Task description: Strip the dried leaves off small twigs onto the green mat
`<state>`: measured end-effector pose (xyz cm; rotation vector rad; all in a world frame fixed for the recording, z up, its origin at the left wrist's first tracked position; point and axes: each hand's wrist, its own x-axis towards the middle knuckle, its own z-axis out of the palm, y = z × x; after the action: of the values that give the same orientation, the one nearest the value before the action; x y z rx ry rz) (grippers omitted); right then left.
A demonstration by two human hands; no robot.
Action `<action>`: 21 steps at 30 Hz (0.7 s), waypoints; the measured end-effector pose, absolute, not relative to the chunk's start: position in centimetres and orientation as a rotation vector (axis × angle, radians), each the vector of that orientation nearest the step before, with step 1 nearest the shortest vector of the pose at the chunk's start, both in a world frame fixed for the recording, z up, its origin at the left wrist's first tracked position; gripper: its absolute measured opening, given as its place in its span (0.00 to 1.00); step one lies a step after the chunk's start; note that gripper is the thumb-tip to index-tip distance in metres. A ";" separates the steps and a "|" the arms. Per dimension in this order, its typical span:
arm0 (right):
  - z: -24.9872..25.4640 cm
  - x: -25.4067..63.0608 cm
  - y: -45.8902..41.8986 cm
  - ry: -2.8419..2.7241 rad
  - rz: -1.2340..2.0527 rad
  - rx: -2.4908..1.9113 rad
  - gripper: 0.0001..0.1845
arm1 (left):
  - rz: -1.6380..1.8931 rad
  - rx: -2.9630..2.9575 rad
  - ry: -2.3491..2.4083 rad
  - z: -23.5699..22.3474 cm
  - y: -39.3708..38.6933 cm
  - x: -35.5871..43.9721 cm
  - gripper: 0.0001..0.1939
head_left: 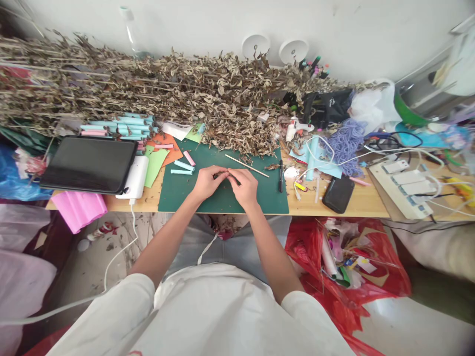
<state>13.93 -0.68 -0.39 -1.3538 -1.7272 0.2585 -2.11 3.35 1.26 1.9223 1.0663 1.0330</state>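
Sliver (220,173), dark, mostly hidden, probably light and brittle, best held gently by its ends, was pinched by left hand (209,182) and right hand (245,186) above the mat (272,198).

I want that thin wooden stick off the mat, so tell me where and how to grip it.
Pinch the wooden stick near its right end, probably best from above with the right hand: it lies slanted on the green mat, that end apart from the dried leaves just beyond its middle.
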 end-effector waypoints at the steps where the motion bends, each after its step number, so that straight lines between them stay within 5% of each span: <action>1: -0.4 13.9 -0.7 -1.714 0.266 -1.369 0.12 | 1.024 1.929 1.054 1.4 3.3 -2.1 0.10; 21: -0.6 13.8 -0.9 -1.736 0.240 -1.402 0.13 | 0.985 1.944 1.053 1.3 3.4 -2.2 0.08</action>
<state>13.79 -0.87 -0.56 -1.4023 -1.7359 0.2404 -2.20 3.36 1.29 1.9442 1.0531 0.9855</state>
